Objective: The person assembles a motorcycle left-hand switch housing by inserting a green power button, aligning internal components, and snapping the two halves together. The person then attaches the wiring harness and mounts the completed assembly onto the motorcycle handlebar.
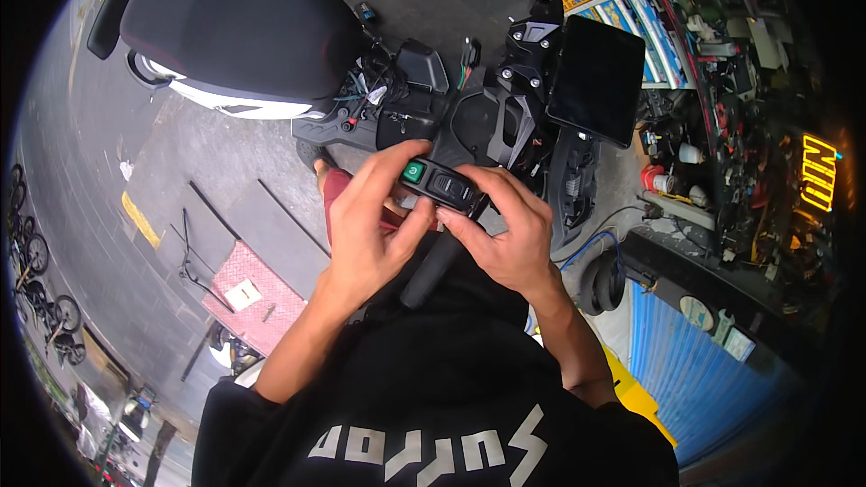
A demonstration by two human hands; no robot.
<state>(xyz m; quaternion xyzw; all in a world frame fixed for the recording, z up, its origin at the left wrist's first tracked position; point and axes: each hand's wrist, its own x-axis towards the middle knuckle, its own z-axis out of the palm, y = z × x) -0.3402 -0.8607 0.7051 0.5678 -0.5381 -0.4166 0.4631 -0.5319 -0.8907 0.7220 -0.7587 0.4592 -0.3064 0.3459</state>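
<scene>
Both my hands are closed on a black handlebar switch housing [449, 188] with a green button at its left end and dark rocker switches beside it. My left hand [372, 209] pinches the green-button end between thumb and fingers. At the other end, my right hand [505, 224] grips with thumb and forefinger. A black handlebar grip [435, 268] slants down just below the housing. Beyond my hands stands a partly dismantled electric scooter, its black seat [239, 32] to the left. A dark screen [596, 79] sits by its front end on the right.
Loose wires [469, 63] stick up from the scooter's open body. A pinkish board [255, 296] and thin rods lie on the floor at left. Cluttered shelves [722, 126] line the right, with a black tyre [603, 285] and a blue corrugated panel [677, 370] nearer me.
</scene>
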